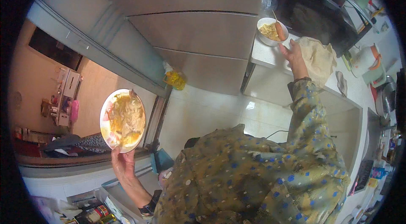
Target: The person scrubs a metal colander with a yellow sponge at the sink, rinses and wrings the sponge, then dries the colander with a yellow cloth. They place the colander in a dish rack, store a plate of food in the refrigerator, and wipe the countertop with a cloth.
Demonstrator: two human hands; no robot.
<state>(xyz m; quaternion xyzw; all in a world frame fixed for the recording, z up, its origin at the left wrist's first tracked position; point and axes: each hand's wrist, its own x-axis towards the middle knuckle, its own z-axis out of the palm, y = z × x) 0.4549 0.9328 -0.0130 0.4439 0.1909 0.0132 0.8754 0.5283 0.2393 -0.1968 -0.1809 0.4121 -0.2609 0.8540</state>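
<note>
My left hand (124,163) grips the near rim of a white oval-looking plate (104,116) and holds it up at the left. Pale, yellowish food (127,116) covers much of the plate; its kind is unclear. At the upper right, my right hand (296,58) reaches over the counter with its fingers apart. Just beyond those fingertips stands a white bowl (266,41) holding what looks like noodles (268,31). A sausage on a stick (280,32) leans in the bowl. Whether my fingers touch the bowl cannot be made out.
A beige cloth (317,57) lies beside my right hand on the white counter (270,57), before a dark glass-fronted appliance (315,16). Grey cabinet-like panels (198,33) stand ahead. On the left, a sliding door frame (105,59) borders another room. A yellow container (175,81) rests near it.
</note>
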